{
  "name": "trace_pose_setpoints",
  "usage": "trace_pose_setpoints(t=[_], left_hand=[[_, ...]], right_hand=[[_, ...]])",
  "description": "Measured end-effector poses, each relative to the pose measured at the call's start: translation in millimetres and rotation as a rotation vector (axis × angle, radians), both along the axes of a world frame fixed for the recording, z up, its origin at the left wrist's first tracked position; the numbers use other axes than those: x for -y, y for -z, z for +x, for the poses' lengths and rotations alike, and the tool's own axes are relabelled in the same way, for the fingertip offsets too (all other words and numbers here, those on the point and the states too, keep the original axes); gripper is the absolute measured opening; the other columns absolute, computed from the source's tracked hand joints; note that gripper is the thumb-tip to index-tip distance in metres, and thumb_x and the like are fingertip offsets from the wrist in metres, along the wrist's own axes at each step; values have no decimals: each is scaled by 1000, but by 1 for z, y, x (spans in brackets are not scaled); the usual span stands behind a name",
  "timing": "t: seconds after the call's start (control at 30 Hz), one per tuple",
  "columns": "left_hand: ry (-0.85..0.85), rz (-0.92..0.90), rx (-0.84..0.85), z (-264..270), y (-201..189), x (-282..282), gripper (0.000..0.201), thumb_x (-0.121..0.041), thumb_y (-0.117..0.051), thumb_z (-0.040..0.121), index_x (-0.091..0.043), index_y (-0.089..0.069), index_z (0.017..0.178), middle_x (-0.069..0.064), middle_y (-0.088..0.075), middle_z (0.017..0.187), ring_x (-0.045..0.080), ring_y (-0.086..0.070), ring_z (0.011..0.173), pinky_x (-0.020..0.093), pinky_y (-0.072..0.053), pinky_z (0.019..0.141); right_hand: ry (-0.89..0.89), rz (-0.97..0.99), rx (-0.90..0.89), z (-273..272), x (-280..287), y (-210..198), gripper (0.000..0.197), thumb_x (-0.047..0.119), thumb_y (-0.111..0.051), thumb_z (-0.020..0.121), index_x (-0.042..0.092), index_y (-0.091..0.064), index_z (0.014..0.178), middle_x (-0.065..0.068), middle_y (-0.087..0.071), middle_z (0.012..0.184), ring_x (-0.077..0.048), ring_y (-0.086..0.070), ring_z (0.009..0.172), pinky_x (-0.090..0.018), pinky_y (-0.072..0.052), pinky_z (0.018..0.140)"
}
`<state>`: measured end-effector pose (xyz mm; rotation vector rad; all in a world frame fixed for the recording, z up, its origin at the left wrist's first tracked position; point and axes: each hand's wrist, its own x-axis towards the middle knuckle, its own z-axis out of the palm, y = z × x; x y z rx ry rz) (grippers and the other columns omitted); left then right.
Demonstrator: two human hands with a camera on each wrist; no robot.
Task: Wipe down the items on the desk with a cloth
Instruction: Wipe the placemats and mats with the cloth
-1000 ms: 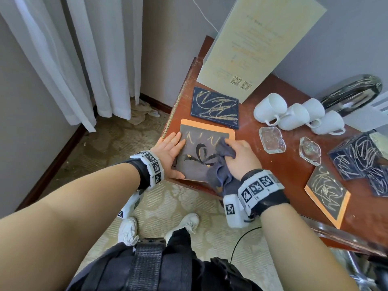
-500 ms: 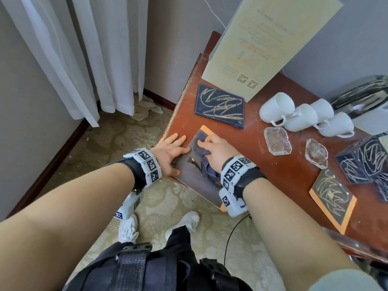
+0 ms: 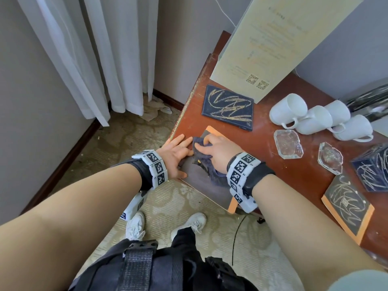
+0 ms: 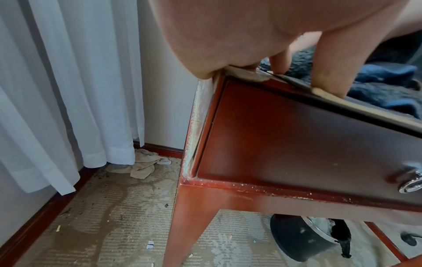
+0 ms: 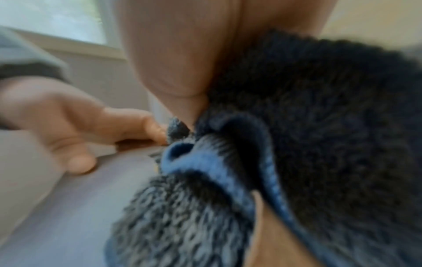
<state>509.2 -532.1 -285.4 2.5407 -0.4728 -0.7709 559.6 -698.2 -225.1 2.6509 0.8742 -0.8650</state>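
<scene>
While the right hand presses a bunched blue-grey cloth onto the grey orange-edged board, its grip is curled around the cloth, thumb side toward 9 o'clock. Board sits at the near-left corner of the tabletop, near end overhanging the edge toward 6 o'clock. Left hand lies flat at the board's 9 o'clock side, fingers straight, grip apart, thumb on the board edge (left wrist view shows it pinning the rim). Dark scribbled mat lies at 12 o'clock from the board, apart from it. White cups lie on their sides at 2 o'clock, two glass dishes just below them. Right wrist view is blurred.
</scene>
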Motion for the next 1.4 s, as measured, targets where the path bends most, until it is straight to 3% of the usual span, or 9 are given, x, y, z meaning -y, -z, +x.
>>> trace_pose_setpoints(t=[0.2,0.3,0.37,0.53,0.7,0.87,1.0,1.27,1.4], left_hand=[[-14,-31,-2,-1,0,0,80,-41,-64,83,-25,-19,147,-3,12,157,19,17,143,41,11,113],[-29,-45,6,-3,0,0,79,-41,-65,82,-25,-22,146,-3,12,157,19,17,143,42,11,113],[-39,-55,12,-4,0,0,77,-40,-66,81,-23,-25,144,-3,12,157,20,17,143,43,10,113],[-47,-52,0,-4,-3,2,78,-41,-66,81,-25,-24,145,-3,11,157,19,17,143,43,11,113],[-96,22,25,-9,-9,11,71,-54,-54,85,-24,-26,143,-7,13,156,18,17,143,46,10,114],[-192,134,31,-12,-11,29,62,-57,-47,88,-26,-29,138,-11,14,155,14,18,143,60,4,111],[-196,102,21,-10,-10,27,61,-54,-50,87,-27,-30,138,-11,16,155,14,19,142,59,-4,113],[-194,105,-15,-10,-15,27,62,-53,-51,87,-26,-29,139,-11,16,155,15,18,142,59,-2,114],[-185,151,-1,-10,-17,30,61,-54,-49,88,-27,-29,138,-9,15,155,16,17,143,60,3,112]], right_hand=[[285,23,72,20,10,1,64,3,-42,89,36,-28,143,-1,-34,130,-24,-39,113,-34,-41,84],[225,46,47,20,6,1,48,12,-44,92,31,-36,135,-3,-38,126,-25,-45,107,-31,-38,76],[126,42,-48,17,0,-3,65,3,-43,86,38,-31,139,2,-33,123,-19,-39,101,-29,-34,70],[252,-5,72,33,5,0,49,14,-43,92,33,-36,137,-4,-38,126,-26,-44,114,-32,-39,81],[48,-74,31,22,18,-5,10,35,-49,95,35,-40,89,0,-44,107,-21,-48,88,-32,-40,69],[265,-100,44,7,49,-10,59,4,-43,89,34,-31,138,-3,-33,129,-27,-42,110,-34,-43,85],[165,-52,-76,4,56,-7,72,0,-46,83,42,-29,138,0,-32,128,-25,-44,107,-29,-41,78],[259,-9,-21,-7,79,-9,45,15,-42,93,31,-36,135,-5,-36,128,-25,-45,105,-28,-39,80],[316,-92,31,-14,97,-11,62,9,-46,87,33,-29,141,-5,-33,133,-28,-43,112,-30,-40,88]])
